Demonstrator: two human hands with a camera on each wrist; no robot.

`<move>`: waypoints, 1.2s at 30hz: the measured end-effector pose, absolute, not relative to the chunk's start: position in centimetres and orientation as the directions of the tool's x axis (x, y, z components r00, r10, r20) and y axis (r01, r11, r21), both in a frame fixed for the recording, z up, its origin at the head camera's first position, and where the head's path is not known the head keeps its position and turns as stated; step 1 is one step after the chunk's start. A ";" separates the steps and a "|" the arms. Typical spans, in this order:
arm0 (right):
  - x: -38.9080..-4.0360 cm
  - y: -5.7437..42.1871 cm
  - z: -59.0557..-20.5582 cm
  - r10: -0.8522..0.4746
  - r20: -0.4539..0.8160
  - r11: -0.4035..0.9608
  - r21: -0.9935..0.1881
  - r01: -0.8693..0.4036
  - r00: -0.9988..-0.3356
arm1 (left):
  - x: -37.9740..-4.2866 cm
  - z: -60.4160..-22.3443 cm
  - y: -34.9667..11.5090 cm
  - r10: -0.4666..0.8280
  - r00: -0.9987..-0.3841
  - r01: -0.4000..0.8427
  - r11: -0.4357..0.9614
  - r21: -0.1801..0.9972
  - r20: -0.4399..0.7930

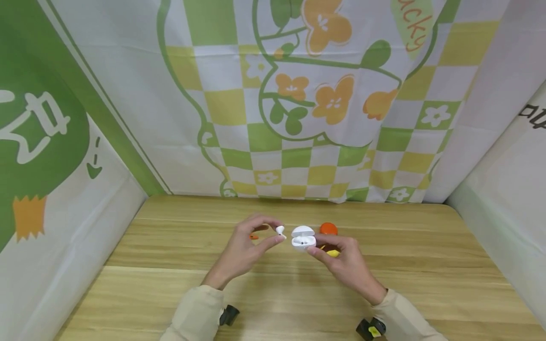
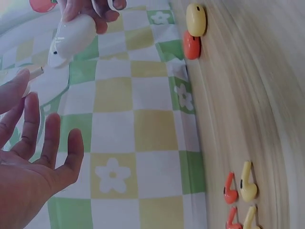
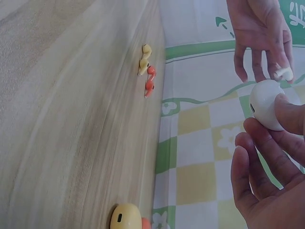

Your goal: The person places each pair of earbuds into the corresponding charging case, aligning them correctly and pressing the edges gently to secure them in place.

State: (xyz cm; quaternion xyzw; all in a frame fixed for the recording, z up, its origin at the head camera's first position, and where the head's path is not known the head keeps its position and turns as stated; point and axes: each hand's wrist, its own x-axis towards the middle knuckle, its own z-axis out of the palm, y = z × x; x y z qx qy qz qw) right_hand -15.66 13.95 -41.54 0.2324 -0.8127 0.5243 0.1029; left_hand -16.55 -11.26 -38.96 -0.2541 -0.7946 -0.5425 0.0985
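Between thumb and fingertips, my left hand (image 1: 243,251) pinches a white earbud (image 1: 279,229) above the table. Just to its right, my right hand (image 1: 347,263) grips a white earbud charging case (image 1: 304,242) by its side, lid raised. The earbud and case are apart by a small gap in the head view. In the left wrist view the earbud's stem (image 2: 36,73) sticks out past the thumb. The right wrist view shows the rounded back of the case (image 3: 266,105) between thumb and fingers. Whether the case holds another earbud I cannot tell.
On the wooden table (image 1: 149,255) a red case (image 1: 328,228) and a yellow case (image 2: 196,20) lie close together, beyond and under my right hand. Several loose earbuds, red (image 2: 230,194) and yellow (image 2: 248,187), lie on the left side. A patterned cloth (image 1: 239,142) hangs behind the table.
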 end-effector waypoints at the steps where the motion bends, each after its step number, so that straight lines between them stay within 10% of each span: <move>1: -15.7 13.9 -41.6 -0.274 0.411 0.341 -0.803 -0.488 -0.869 | -16.5 -38.9 -11.1 0.300 -0.848 0.516 0.280 0.810 0.436; 36: -15.6 13.5 -41.6 -0.331 0.386 0.323 -0.811 -0.488 -0.861 | -16.4 -37.7 -8.3 0.492 -0.753 0.649 0.444 0.618 0.436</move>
